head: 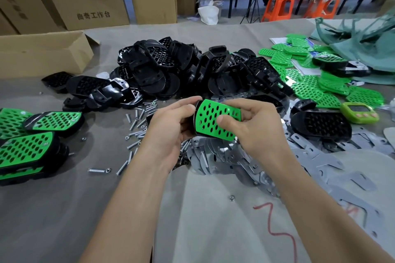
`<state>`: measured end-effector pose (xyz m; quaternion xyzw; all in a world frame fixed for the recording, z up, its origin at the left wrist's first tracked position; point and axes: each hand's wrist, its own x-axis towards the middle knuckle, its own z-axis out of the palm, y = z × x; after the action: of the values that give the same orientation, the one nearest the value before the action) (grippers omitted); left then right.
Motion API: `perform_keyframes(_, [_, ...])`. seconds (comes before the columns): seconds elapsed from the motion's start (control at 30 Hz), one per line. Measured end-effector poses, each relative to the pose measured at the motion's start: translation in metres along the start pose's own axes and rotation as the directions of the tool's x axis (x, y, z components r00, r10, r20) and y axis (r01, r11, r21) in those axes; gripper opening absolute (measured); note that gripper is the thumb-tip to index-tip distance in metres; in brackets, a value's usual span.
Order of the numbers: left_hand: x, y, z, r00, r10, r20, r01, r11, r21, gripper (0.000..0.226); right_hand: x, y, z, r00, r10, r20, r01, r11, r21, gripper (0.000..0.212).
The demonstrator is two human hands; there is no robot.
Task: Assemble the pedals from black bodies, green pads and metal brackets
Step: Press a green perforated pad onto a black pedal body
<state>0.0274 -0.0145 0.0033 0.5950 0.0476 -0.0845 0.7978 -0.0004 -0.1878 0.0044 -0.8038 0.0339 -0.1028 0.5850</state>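
Seating the pad (213,117) on a body (196,113), the right hand (254,132) pinches them together, thumb on top; the left hand (171,128) grips the body steady.

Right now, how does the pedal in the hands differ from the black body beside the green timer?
The held pedal wears a green pad; the black body shows bare black holes. Left hand and right hand grip the held pedal; the black body lies on metal brackets. Both are perforated.
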Motion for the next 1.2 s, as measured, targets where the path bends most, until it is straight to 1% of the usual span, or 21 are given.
perform_keyframes(0.13, [-0.001, 0.0, -0.001, 1.0, 0.0, 0.011, 0.0, 0.999, 0.043, 0.03, -0.001, -0.003, 0.0, 0.999, -0.037, -0.01, 0.036, 0.996, -0.084, 0.026])
perform_keyframes(0.27, [-0.004, 0.002, -0.001, 0.999, 0.013, 0.032, -0.015, 0.998, 0.063, 0.029, 0.001, -0.007, -0.004, 0.999, -0.039, 0.021, 0.042, 0.991, -0.13, 0.042])
perform_keyframes(0.37, [-0.006, 0.003, 0.003, 1.0, 0.021, 0.022, -0.023, 0.997, 0.073, 0.029, 0.003, -0.008, -0.005, 0.999, -0.042, 0.022, 0.045, 0.984, -0.172, 0.046])
perform_keyframes(0.5, [-0.008, 0.002, 0.006, 0.997, 0.058, 0.045, -0.062, 0.994, 0.09, 0.021, 0.006, -0.006, -0.005, 0.998, 0.002, -0.064, -0.016, 0.977, -0.212, 0.05])
perform_keyframes(0.57, [-0.008, 0.001, 0.007, 0.994, 0.086, 0.07, -0.093, 0.99, 0.105, 0.028, 0.005, -0.004, -0.006, 0.993, 0.02, -0.118, -0.05, 0.966, -0.252, 0.055])
perform_keyframes(0.63, [-0.008, 0.001, 0.007, 0.993, 0.1, 0.066, -0.106, 0.991, 0.085, 0.034, 0.004, -0.001, -0.006, 0.983, -0.027, -0.179, -0.043, 0.926, -0.375, 0.062])
perform_keyframes(0.7, [-0.009, 0.001, 0.008, 0.991, 0.118, 0.055, -0.122, 0.991, 0.063, 0.035, 0.003, 0.001, -0.006, 0.966, -0.128, -0.222, -0.008, 0.85, -0.526, 0.068])
perform_keyframes(0.77, [-0.009, 0.0, 0.01, 0.991, 0.129, 0.032, -0.131, 0.99, 0.053, 0.035, 0.004, 0.003, -0.005, 0.962, -0.175, -0.209, 0.028, 0.826, -0.563, 0.069])
perform_keyframes(0.8, [-0.008, 0.0, 0.01, 0.992, 0.128, 0.02, -0.129, 0.991, 0.045, 0.035, 0.005, 0.005, -0.006, 0.967, -0.17, -0.187, 0.043, 0.841, -0.539, 0.067])
perform_keyframes(0.83, [-0.008, 0.0, 0.01, 0.993, 0.12, 0.014, -0.12, 0.992, 0.027, 0.035, 0.006, 0.006, -0.008, 0.976, -0.152, -0.157, 0.059, 0.876, -0.479, 0.064])
perform_keyframes(0.87, [-0.008, 0.001, 0.01, 0.995, 0.103, 0.017, -0.103, 0.995, -0.004, 0.035, 0.007, 0.007, -0.009, 0.985, -0.122, -0.121, 0.067, 0.922, -0.381, 0.058])
perform_keyframes(0.93, [-0.008, 0.002, 0.009, 0.996, 0.073, 0.049, -0.068, 0.994, -0.089, 0.036, 0.008, 0.005, -0.009, 0.997, -0.065, -0.03, 0.062, 0.994, -0.092, 0.037])
perform_keyframes(0.97, [-0.008, 0.002, 0.009, 0.994, 0.07, 0.078, -0.06, 0.991, -0.123, 0.037, 0.008, 0.003, -0.008, 0.998, -0.056, 0.009, 0.055, 0.997, 0.052, 0.028])
perform_keyframes(1.03, [-0.009, 0.003, 0.008, 0.987, 0.093, 0.131, -0.073, 0.987, -0.146, 0.035, 0.007, 0.0, -0.008, 0.996, -0.063, 0.067, 0.043, 0.963, 0.267, 0.017])
perform_keyframes(1.1, [-0.01, 0.003, 0.007, 0.982, 0.129, 0.139, -0.113, 0.986, -0.122, 0.034, 0.007, 0.0, -0.009, 0.989, -0.08, 0.126, 0.027, 0.927, 0.373, 0.013])
perform_keyframes(1.13, [-0.01, 0.003, 0.008, 0.981, 0.147, 0.129, -0.134, 0.986, -0.103, 0.035, 0.007, 0.0, -0.01, 0.987, -0.079, 0.138, 0.02, 0.922, 0.387, 0.012])
perform_keyframes(1.2, [-0.01, 0.002, 0.01, 0.98, 0.175, 0.096, -0.169, 0.983, -0.073, 0.035, 0.007, 0.0, -0.01, 0.992, -0.058, 0.116, 0.008, 0.921, 0.39, 0.012])
